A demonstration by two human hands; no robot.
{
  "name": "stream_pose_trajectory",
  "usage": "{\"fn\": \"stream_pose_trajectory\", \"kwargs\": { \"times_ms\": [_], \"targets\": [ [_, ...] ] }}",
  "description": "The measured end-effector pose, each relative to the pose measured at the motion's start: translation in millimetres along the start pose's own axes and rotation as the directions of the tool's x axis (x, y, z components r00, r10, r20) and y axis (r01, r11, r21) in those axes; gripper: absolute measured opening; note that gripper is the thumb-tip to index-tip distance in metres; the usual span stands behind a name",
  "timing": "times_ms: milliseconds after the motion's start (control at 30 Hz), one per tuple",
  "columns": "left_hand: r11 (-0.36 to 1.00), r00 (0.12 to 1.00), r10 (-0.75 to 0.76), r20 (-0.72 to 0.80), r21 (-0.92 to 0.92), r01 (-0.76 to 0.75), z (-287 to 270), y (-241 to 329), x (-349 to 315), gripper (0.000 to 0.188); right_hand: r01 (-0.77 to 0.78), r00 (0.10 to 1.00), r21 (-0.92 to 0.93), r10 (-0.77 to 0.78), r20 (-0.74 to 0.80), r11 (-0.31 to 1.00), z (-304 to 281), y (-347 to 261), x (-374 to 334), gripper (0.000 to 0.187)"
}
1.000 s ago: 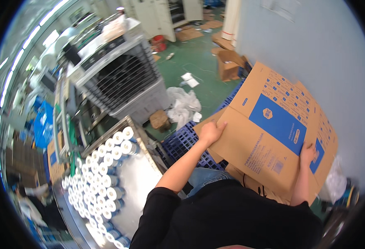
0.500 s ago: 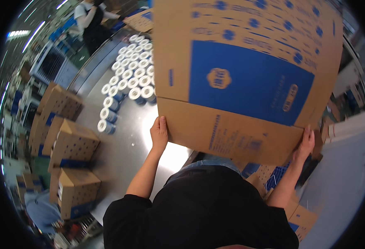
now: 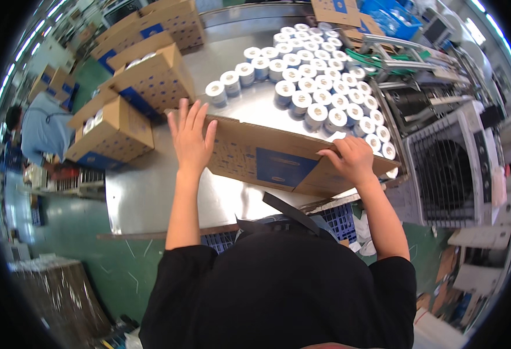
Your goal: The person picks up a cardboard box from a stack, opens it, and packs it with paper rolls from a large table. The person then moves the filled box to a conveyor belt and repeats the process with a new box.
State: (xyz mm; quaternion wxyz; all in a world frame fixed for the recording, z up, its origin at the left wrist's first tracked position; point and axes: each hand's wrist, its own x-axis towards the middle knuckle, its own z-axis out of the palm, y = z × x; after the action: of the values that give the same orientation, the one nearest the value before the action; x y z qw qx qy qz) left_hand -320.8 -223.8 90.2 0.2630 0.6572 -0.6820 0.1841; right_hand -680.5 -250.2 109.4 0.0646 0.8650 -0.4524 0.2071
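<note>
A brown cardboard carton (image 3: 232, 148) with blue printing stands on its long edge on the metal table in front of me, folded flat or nearly so. At its left end, my left hand (image 3: 191, 139) has its fingers stretched out and apart, and touches the cardboard. My right hand (image 3: 353, 160) is closed over the upper edge near the right end, thumb on the near side. Beyond the carton, several white-topped cylindrical containers (image 3: 306, 85) stand upright in a cluster; the carton partly hides the nearest ones.
Open cartons, some with white containers inside, line the table's left side, the nearest (image 3: 130, 125) beside my left hand. A metal frame with green tubing (image 3: 395, 61) and a grilled machine (image 3: 447, 168) stand to the right. A person in light blue (image 3: 46, 128) is at far left.
The carton has come down from in front of me onto the table, now seen edge-up. My left hand has opened out; my right hand has shifted to the upper edge. My view has turned.
</note>
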Motion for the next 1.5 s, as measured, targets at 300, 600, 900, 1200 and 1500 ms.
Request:
{"fn": "stream_pose_trajectory", "kwargs": {
  "times_ms": [300,600,900,1200,1500],
  "targets": [
    [0.998,0.948,0.059,0.313,-0.052,-0.045,-0.2,-32.2,53.6,0.039,-0.168,0.968,0.036,0.172,-0.185,0.985,0.3,-46.6,-47.4,0.046],
    [0.972,0.583,-0.057,0.810,0.178,-0.153,-40.8,-72.3,99.8,0.046,0.137,0.981,0.584,-0.025,-0.195,0.800,-35.1,-18.7,-33.0,0.018],
    [0.985,-0.074,0.131,0.989,-0.139,-0.102,-18.2,32.7,47.3,0.073,-0.207,0.626,0.559,-0.330,0.706,0.803,98.8,-16.5,23.0,0.010],
    [0.896,0.189,0.445,0.876,-0.436,-0.088,-38.2,38.9,22.1,0.048,-0.424,0.787,0.885,0.561,0.256,0.191,65.6,42.8,-3.5,0.021],
    [0.619,0.696,0.695,-0.180,-0.342,-0.707,25.0,87.6,61.5,0.026,-0.681,0.720,0.672,0.435,0.541,0.291,60.8,50.4,-47.3,0.091]
  ]
}}
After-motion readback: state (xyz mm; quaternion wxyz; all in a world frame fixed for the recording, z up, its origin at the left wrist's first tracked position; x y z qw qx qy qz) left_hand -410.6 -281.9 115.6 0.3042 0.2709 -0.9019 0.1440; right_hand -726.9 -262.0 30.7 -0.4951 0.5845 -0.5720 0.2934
